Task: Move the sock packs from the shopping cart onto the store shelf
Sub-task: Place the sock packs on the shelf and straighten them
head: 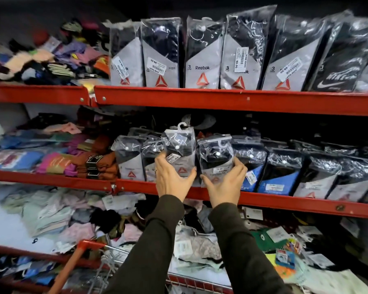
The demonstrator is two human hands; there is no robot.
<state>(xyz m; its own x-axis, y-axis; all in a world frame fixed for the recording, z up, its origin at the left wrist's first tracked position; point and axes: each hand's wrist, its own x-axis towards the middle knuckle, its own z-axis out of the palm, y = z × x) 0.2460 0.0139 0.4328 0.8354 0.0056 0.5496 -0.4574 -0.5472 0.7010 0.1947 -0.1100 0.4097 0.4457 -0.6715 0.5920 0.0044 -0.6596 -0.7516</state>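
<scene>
Two hands: both up at the middle shelf (263, 201), each one wrapped around its own sock pack, dark sleeves (240, 251) running down to the bottom edge
Left hand (172, 181): fingers curled round the lower half of the left pack (180, 148), thumb on the right edge, looks like a ring on one finger
Left pack: upright, clear plastic with a white hook on top, dark socks inside, grey card with a red triangle logo, sticks up a bit higher than its neighbours
Right hand (224, 186): cupped round the bottom of the right pack (216, 158), thumb on the left side, fingers round the right side
Right pack: upright too, same clear bag and dark socks, bottom sits right at the red front lip of the shelf
Gap between them: the two packs stand just beside each other, can't tell if they actually touch
Row on that shelf: more bagged packs (306, 172) both sides, some grey cards, some blue
Top shelf (221, 98): tall Reebok packs (203, 58) lined up, plus a Nike pack (338, 66) far right
Left side of the shelves: loose colourful socks (51, 155) in messy piles
Shopping cart (87, 249): red frame and wire basket low down, under the arms, contents too blurry to call
Bottom shelf: jumble of pale and printed socks (200, 245)
</scene>
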